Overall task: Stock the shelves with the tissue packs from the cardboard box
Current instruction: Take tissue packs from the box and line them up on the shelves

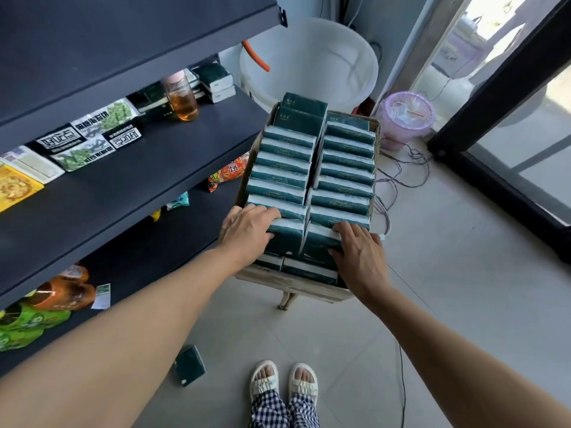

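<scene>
Hands: left [247,231], right [360,253] each grip a tissue pack | cardboard box [296,285] walls mostly hidden by packs

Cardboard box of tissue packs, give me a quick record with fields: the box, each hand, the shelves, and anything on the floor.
box: cardboard box full of dark green tissue packs in two rows
left hand: left hand grips a near pack in the left row
right hand: right hand grips a near pack in the right row
shelves: middle shelf holds snacks, a bottle, a few packs
floor: one pack lies by the feet
</scene>
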